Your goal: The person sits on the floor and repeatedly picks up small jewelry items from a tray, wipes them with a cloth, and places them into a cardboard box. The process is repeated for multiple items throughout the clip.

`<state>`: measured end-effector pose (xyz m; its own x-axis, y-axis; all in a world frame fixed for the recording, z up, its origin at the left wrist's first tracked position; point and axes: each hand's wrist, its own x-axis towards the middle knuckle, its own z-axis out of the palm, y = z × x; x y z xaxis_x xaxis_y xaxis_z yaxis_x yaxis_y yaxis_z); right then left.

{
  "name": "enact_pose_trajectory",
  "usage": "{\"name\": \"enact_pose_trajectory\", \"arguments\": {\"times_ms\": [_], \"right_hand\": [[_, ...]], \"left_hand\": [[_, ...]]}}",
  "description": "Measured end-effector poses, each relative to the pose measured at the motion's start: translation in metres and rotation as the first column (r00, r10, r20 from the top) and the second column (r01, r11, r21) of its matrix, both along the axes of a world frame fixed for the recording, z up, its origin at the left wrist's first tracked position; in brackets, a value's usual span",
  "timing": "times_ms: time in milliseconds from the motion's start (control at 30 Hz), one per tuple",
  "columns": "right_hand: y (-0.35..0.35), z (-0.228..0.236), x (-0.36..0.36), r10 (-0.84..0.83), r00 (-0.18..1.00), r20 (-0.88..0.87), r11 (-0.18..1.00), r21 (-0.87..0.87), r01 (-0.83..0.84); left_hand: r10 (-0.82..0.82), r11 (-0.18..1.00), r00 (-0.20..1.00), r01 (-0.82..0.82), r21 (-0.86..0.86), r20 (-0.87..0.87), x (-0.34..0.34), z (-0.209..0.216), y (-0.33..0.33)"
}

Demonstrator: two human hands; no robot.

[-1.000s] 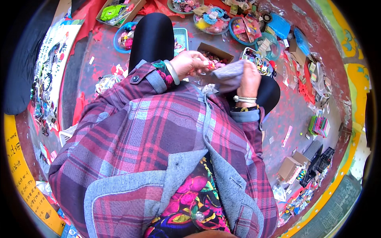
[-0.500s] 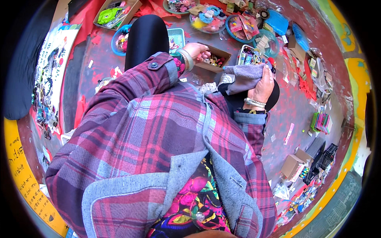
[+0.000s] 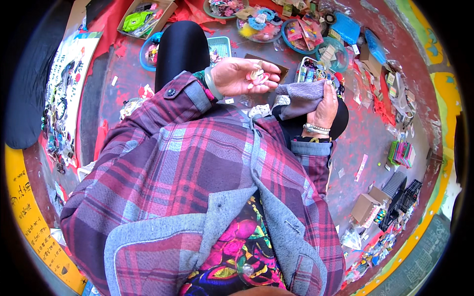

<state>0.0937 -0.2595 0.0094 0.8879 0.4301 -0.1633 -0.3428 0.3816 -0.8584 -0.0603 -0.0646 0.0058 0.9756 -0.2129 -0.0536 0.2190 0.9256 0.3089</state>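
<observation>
My left hand (image 3: 237,78) is turned palm up over the near side of a small cardboard box (image 3: 283,70), fingers slightly curled. Several small pink and cream pieces (image 3: 257,77) lie on its fingers; their exact kind is too small to make out. My right hand (image 3: 324,108) grips a grey-purple cloth (image 3: 302,95) by its upper right edge, above my right knee. The cloth hangs folded toward the left hand. Most of the cardboard box is covered by my left hand.
Beyond my knees stand a light-green basket (image 3: 228,44), a white basket (image 3: 300,71) of small items and several round trays such as a blue one (image 3: 302,51). At far left lies a white sheet (image 3: 79,59) with hair ties. A brown box (image 3: 364,207) sits at right.
My left hand has come out of the cardboard box, turned palm up and moved nearer, now carrying small pink and cream pieces. The right hand still grips the cloth in nearly the same place.
</observation>
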Motion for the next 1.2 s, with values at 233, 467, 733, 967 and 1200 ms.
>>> {"name": "enact_pose_trajectory", "arguments": {"times_ms": [233, 467, 733, 967, 1200], "right_hand": [[0.0, 0.0, -0.004, 0.197, 0.98, 0.002, 0.979, -0.042, -0.197], [0.015, 0.027, -0.042, 0.595, 0.69, 0.413, 0.79, -0.46, -0.405], [0.029, 0.03, -0.064, 0.726, 0.002, 0.688, 0.684, -0.723, 0.096], [0.027, 0.013, -0.06, 0.579, 0.544, 0.607, 0.797, -0.562, -0.221], [0.031, 0.007, -0.061, 0.476, 0.873, -0.11, 0.858, -0.158, -0.488]], "left_hand": [[0.041, 0.999, 0.972, -0.033, 0.041, -0.229, -0.014, 0.0, -0.012], [0.024, 0.951, 0.828, 0.154, 0.269, -0.561, -0.015, 0.006, -0.023], [0.086, 0.865, 0.842, 0.202, 0.459, -0.533, -0.017, 0.019, -0.027], [0.215, 0.915, 0.875, -0.024, 0.403, -0.434, -0.016, 0.021, -0.029], [0.308, 0.872, 0.934, -0.203, 0.445, -0.179, -0.012, 0.007, -0.031]]}}
